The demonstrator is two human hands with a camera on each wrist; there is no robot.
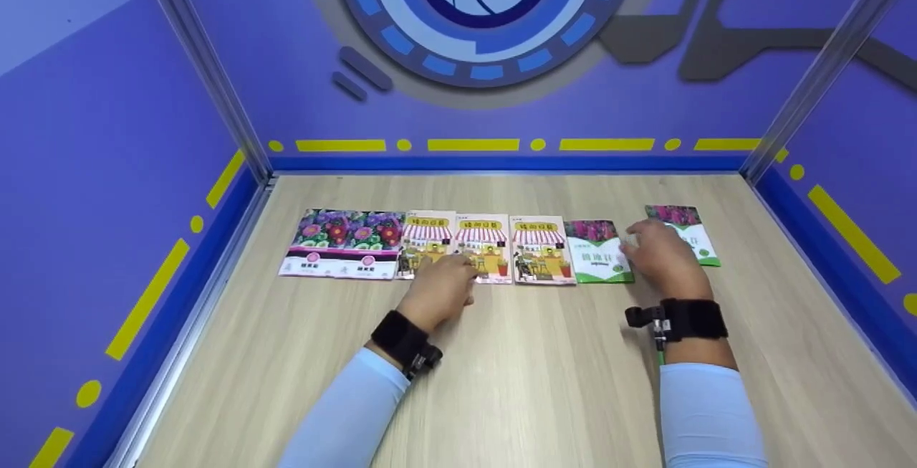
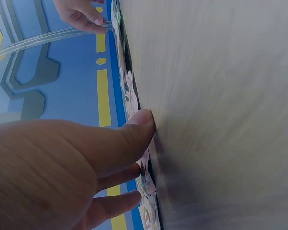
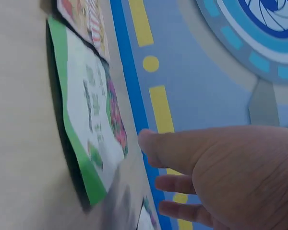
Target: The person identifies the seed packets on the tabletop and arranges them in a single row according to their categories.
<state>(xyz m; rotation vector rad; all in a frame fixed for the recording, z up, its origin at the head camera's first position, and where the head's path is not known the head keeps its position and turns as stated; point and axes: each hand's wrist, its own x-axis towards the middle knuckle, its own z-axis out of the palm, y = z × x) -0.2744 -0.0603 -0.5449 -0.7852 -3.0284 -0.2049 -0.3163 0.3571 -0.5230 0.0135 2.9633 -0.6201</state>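
Observation:
A row of flat seed packets runs across the wooden table. Two at the left end (image 1: 367, 246) show pink flowers over a white base. Three cream packets with striped awnings (image 1: 543, 249) follow, then a green-and-white packet (image 1: 600, 256). Over the near edges of the left and middle cream packets is my left hand (image 1: 438, 287); in the left wrist view its thumb tip (image 2: 143, 117) is right at the packets' edge, fingers extended. My right hand (image 1: 663, 256) hovers with fingers apart between the green-and-white packet and a similar packet (image 1: 698, 235) at the right end, partly covering the latter.
The pale wooden table (image 1: 530, 382) is bounded by a blue back wall (image 1: 501, 120) and side walls, with metal posts at the corners. Black straps with small cameras (image 1: 693, 319) sit on both wrists.

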